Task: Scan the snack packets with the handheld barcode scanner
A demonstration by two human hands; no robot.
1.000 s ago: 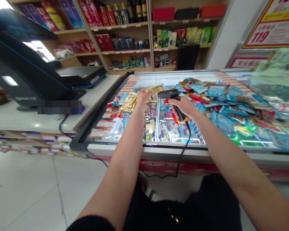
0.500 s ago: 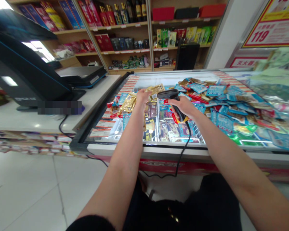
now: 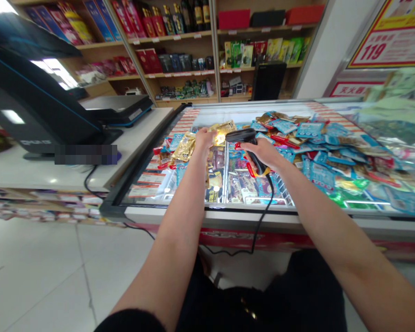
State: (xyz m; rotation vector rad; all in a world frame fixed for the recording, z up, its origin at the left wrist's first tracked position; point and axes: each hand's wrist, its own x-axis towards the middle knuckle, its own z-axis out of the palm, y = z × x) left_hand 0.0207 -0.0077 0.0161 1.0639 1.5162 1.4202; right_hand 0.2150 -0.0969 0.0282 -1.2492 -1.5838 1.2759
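My left hand [image 3: 204,138] is closed on a gold snack packet [image 3: 222,131], held up over the glass lid of a chest freezer [image 3: 166,210]. My right hand [image 3: 263,154] grips the handle of a black barcode scanner [image 3: 242,136], whose head points at the packet from a few centimetres to its right. A black cable [image 3: 263,221] hangs from the scanner down in front of the freezer. More gold packets [image 3: 184,147] lie on the lid just left of my left hand.
Several blue, red and green snack packets [image 3: 314,147] cover the freezer lid to the right. A black till screen [image 3: 31,101] stands on the white counter [image 3: 131,143] at left. Stocked wooden shelves [image 3: 193,50] line the back wall. White tiled floor [image 3: 38,276] lies below.
Almost nothing differs. Both hands stay in place; the gold packet now shows a brighter glint on its face near the scanner head.
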